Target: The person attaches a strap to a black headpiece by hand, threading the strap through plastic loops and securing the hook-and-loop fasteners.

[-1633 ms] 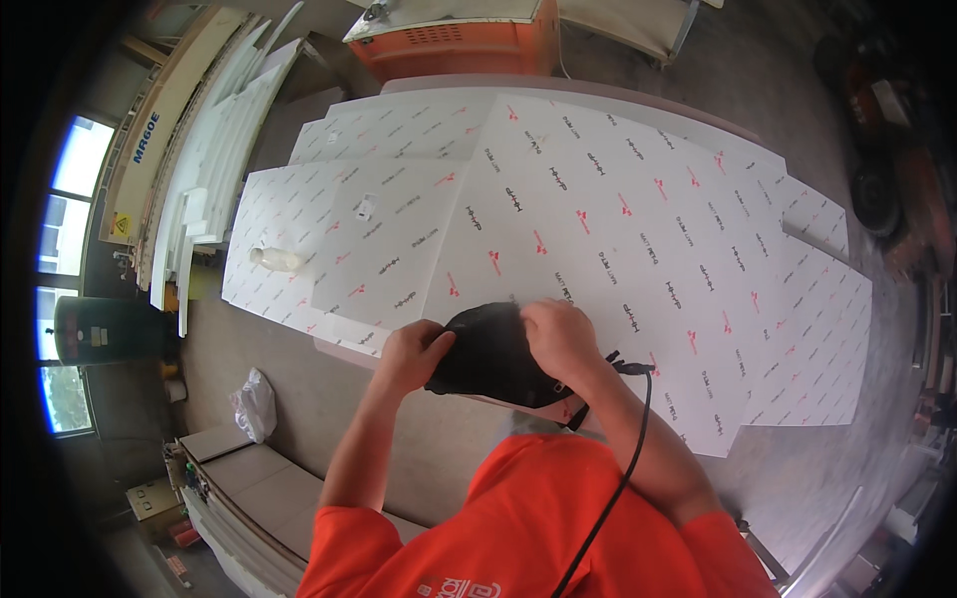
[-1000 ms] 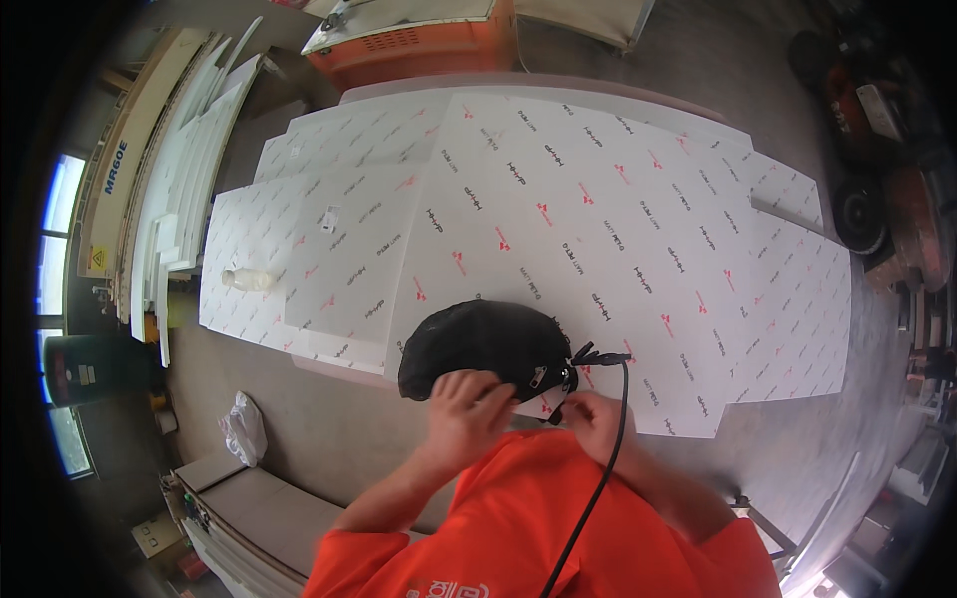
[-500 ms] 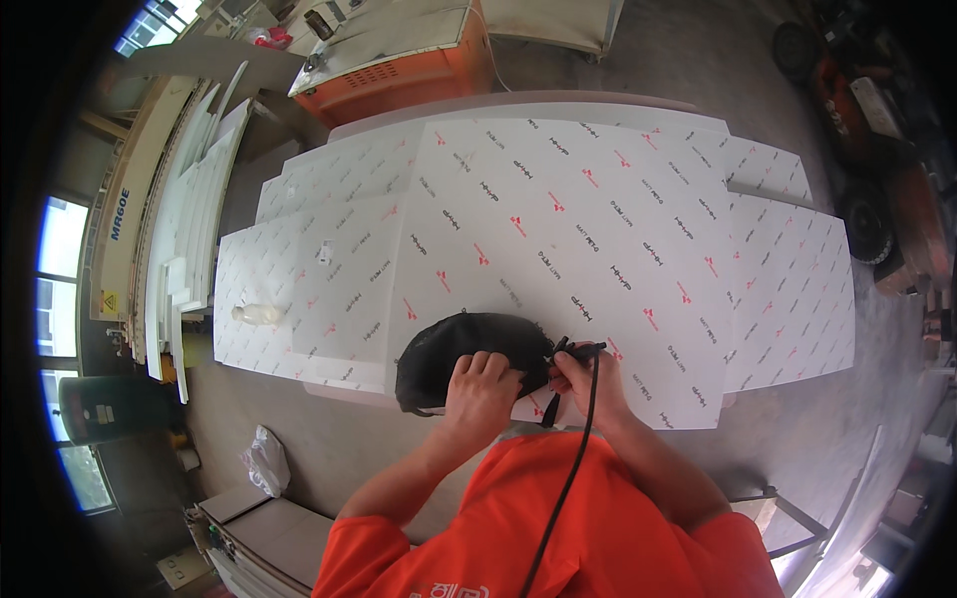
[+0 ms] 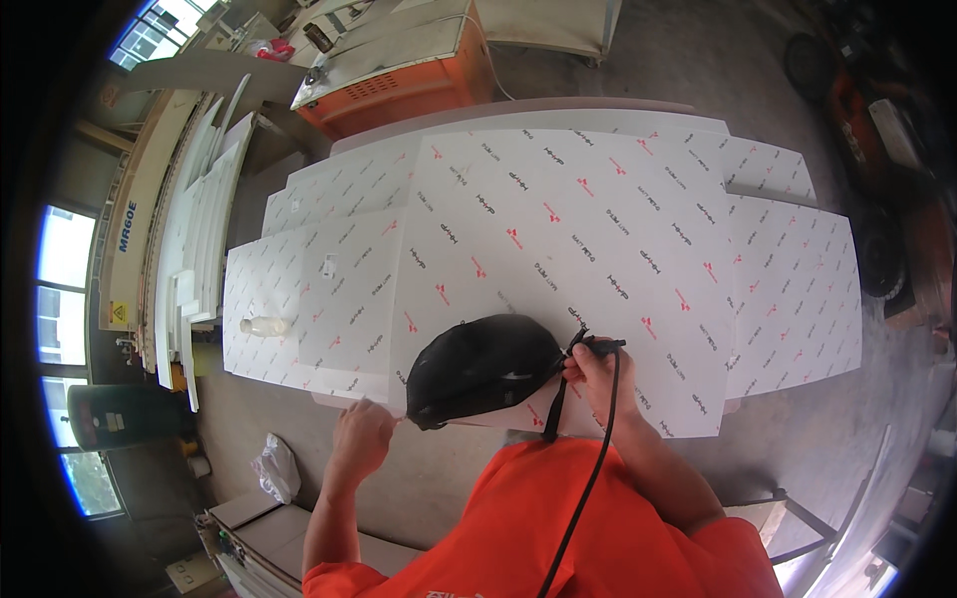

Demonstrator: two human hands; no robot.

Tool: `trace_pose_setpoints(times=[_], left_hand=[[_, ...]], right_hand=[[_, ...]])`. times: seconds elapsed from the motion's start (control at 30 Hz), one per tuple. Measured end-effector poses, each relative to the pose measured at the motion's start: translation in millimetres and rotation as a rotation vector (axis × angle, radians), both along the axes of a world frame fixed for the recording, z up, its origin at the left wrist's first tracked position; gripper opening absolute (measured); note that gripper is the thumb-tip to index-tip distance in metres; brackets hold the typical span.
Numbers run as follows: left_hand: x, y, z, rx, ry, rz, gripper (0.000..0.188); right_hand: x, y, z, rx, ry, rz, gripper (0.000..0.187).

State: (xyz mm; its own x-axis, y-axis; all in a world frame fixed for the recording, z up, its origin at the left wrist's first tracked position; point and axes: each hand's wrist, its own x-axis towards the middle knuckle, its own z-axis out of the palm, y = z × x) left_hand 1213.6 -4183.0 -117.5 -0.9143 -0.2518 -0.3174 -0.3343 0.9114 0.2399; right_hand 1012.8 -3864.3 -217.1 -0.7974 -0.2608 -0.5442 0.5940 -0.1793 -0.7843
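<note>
A black fabric bag (image 4: 478, 371), rounded and full-looking, lies at the near edge of a stack of white printed sheets (image 4: 558, 249). Beside its right end my right hand (image 4: 603, 381) is closed around the end of a black cable (image 4: 590, 478), which runs down over my front. A dark strap (image 4: 555, 409) hangs by the bag's right end, next to those fingers. My left hand (image 4: 364, 436) is off the near edge of the sheets, just left of the bag. Its fingers look curled but are smeared, so what they hold, if anything, is unclear.
A pale bottle (image 4: 264, 326) lies on the sheets at the left. Beyond the stack is an orange cabinet (image 4: 399, 100). White boards (image 4: 204, 209) lean along the left. A dark green bin (image 4: 125, 414) and a white plastic bag (image 4: 277, 468) are at the lower left.
My left hand has come off the front of the black bag and moved left, past its end. My right hand keeps hold of the cable, slightly farther right. More of the bag shows.
</note>
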Motion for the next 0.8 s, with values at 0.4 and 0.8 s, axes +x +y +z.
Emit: trace_pose_setpoints(times=[0.4,0.8], left_hand=[[-113.2,44.6,-29.1,-0.15,0.216,-0.331,0.017],[-132.2,28.0,-15.5,0.259,0.138,0.127,0.017]], right_hand=[[3.4,-12.9,24.8,0.101,-0.024,0.128,0.034],[31.2,-47.6,38.9,0.458,1.398,0.503,0.024]])
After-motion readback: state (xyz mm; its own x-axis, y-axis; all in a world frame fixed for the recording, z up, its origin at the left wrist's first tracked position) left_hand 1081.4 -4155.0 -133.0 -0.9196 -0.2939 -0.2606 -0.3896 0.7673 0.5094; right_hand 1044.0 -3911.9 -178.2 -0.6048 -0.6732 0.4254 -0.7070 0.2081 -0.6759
